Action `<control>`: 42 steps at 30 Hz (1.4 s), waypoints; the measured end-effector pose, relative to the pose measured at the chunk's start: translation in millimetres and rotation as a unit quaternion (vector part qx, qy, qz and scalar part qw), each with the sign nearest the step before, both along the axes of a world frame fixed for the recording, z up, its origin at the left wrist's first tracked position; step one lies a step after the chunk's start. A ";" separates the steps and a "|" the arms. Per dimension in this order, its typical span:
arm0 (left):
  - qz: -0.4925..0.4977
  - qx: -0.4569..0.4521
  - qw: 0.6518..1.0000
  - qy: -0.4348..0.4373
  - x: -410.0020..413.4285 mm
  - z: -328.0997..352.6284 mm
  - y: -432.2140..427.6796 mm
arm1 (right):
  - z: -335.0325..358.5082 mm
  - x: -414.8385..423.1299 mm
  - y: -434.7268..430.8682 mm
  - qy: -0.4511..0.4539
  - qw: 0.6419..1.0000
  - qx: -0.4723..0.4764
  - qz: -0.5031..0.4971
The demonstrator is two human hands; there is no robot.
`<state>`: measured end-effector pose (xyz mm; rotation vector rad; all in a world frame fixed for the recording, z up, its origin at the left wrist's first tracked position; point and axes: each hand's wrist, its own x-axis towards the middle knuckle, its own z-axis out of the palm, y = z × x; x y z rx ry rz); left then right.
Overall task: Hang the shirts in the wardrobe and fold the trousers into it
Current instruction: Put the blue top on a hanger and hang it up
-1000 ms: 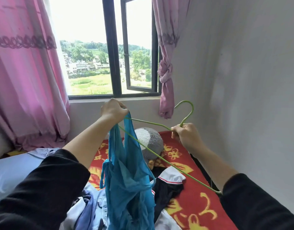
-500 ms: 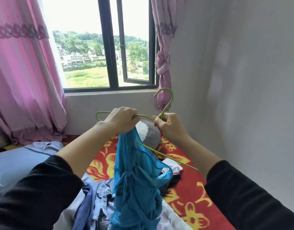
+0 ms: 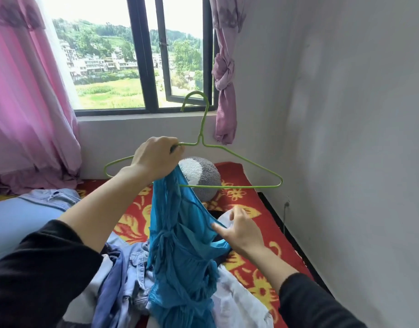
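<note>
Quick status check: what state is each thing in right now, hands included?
green wire hanger: upright, hook up, gripped.
blue shirt: bunched at hanger, hanging, not spread.
left hand: grips hanger and shirt.
right hand: fingers straight, touching shirt's edge.
window: one pane open.
right curtain: knotted.
clothes pile: unfolded.

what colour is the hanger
Light green; the hanger shows best in the head view, against the pale wall.

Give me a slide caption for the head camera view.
Left hand holds green hanger and blue top; right hand touches its fabric.
</note>
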<state>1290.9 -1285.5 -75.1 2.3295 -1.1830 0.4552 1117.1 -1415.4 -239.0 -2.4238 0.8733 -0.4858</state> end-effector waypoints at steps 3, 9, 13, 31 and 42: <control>0.002 -0.019 1.000 0.006 2.9 1.4 9.4 | -24.1 11.1 -6.7 0.117 0.988 0.101 -0.021; 0.010 -0.032 0.999 0.022 20.6 0.3 52.9 | -16.0 30.7 -49.1 -0.128 0.832 0.526 -0.117; 0.027 -0.021 0.999 0.001 27.3 -21.3 78.7 | 15.6 26.6 -76.3 -0.233 0.767 0.587 -0.115; 0.129 -0.071 0.989 0.005 22.5 -46.9 63.5 | 92.5 55.1 -89.7 -0.187 0.954 0.164 -0.167; 0.105 -0.167 0.970 0.140 15.4 -27.7 69.5 | 135.9 48.1 14.9 -0.170 0.956 0.191 0.146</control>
